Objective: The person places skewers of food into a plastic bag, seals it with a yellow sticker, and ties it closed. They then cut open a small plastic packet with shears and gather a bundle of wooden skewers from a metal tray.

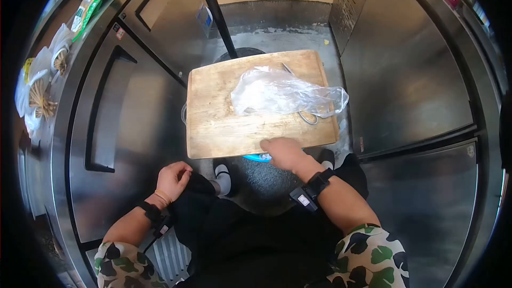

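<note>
A wooden cutting board (224, 128) lies in front of me, above the floor. My right hand (288, 154) is closed on its front edge, with the thumb on top and the other fingers mostly hidden below. On the board is a crumpled clear plastic bag (277, 93), its loose end hanging towards the right edge. Metal loops, perhaps scissor handles (308, 119), stick out from under the bag; the rest is covered. Beneath the front edge shows part of a blue rim (257, 158). My left hand (173, 180) rests by my left knee, fingers loosely curled, with nothing visible in it.
Steel cabinets with handles (109, 106) stand close on my left, and a steel door (410, 64) on my right. A dark pole (213, 10) rises behind the board. Bagged bundles of sticks (42, 98) and green packaging (93, 5) lie on the left counter.
</note>
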Demonstrator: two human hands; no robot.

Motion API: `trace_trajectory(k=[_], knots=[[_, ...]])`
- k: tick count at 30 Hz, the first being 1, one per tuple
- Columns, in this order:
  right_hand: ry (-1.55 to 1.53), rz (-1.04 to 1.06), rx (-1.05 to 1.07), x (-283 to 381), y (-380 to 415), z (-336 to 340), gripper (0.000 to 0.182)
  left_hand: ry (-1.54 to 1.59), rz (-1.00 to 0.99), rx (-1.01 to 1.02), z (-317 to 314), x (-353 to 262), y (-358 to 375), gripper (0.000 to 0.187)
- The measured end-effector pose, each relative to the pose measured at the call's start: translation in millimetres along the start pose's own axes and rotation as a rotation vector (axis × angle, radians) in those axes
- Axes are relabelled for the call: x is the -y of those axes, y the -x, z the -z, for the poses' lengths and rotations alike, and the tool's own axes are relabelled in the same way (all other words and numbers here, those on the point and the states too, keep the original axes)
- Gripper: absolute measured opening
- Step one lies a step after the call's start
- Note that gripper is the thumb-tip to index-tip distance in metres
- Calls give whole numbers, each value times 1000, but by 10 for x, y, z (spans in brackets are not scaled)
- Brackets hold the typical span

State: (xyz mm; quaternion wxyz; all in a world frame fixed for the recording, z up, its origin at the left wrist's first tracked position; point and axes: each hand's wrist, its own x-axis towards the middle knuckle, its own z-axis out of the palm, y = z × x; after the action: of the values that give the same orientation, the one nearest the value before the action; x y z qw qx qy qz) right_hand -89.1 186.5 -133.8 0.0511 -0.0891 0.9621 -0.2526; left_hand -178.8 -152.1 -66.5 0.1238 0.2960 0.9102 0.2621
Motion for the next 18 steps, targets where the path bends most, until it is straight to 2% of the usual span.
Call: trace_trajectory(k=[2,8,14,18], knots=[[25,20,-35,-12,-90,-84,19,-26,36,21,-16,-102,-33,9],[121,-24,140,-11,-214,-81,9,-70,93,22,-65,-192,11,9],[-118,-188,17,-25,-105,215,6,-73,68,-1,-74,-133,-2,10],[-338,-275,-185,-93,9,315,4,-69,10,3,-92,-170,-83,9]])
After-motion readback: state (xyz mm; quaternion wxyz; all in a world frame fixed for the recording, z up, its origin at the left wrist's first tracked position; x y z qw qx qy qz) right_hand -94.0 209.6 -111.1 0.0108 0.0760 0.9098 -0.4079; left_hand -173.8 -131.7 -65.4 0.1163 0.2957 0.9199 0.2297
